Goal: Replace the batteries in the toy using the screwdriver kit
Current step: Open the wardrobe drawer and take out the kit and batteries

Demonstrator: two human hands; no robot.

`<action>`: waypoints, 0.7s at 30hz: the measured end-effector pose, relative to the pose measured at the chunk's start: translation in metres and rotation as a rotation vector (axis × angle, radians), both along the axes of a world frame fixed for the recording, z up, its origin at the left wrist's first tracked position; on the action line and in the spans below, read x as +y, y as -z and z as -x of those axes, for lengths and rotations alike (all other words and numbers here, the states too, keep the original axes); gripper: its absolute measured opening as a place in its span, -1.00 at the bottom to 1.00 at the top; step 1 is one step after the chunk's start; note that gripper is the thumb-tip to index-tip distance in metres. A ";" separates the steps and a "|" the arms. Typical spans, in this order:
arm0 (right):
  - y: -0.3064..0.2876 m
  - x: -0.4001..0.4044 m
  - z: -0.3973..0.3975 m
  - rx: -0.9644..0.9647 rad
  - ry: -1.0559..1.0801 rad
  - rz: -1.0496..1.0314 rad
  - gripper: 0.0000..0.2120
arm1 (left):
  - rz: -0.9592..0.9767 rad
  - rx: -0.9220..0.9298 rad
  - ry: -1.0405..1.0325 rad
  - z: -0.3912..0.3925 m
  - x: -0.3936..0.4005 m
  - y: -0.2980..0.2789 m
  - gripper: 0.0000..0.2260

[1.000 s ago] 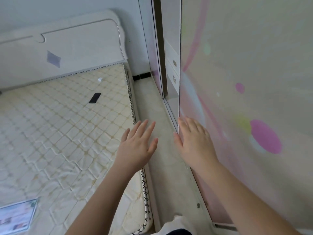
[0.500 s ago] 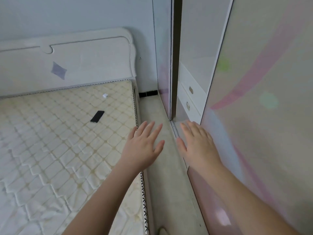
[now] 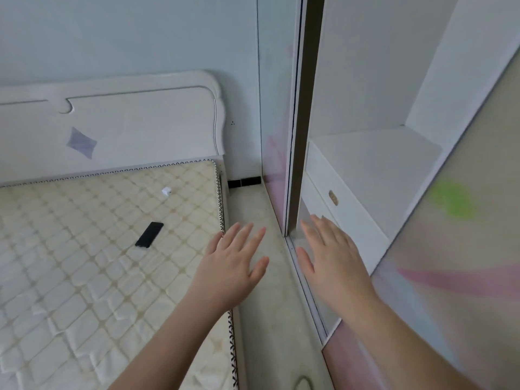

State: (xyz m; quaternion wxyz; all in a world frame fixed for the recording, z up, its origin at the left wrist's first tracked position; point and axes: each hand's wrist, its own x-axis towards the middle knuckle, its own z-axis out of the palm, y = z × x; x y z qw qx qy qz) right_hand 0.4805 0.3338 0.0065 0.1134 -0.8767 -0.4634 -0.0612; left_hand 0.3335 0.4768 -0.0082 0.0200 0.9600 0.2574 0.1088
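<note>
Both hands out in front, palms down, fingers straight and spread, holding nothing. Left hand hovers over the right edge of the mattress and the floor strip beside it. Right hand is at the wardrobe opening, in front of the lower drawer; can't tell if it touches anything.

Task items: no toy, no screwdriver kit, no batteries in view. Can't say where they are. My guess is the wardrobe, since the sliding door stands open and my right hand is reaching in there.

Handling, judged from the task alone: the toy is likely light plastic, so hold it by the body with the battery cover facing up. Screws are tiny and will roll, so park them on something flat. The kit probably holds loose bits and should be carried level. Batteries are smooth; pinch them at the ends.

Counts:
- hands: two
- drawers seen in the wardrobe: two, stacked, one brass pull visible
- shelf above the drawers: one, bare as far as I see
- black phone-like slab on the mattress towards its right edge: one
- small white object near the headboard end: one, too small to identify
</note>
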 end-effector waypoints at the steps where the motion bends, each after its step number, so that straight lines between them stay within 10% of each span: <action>1: 0.002 0.013 -0.011 0.004 0.011 -0.002 -0.44 | 0.004 0.007 0.003 -0.011 0.012 0.001 -0.42; 21: 0.016 0.190 -0.181 0.164 0.125 -0.064 -0.48 | -0.085 0.095 0.114 -0.219 0.178 0.003 -0.51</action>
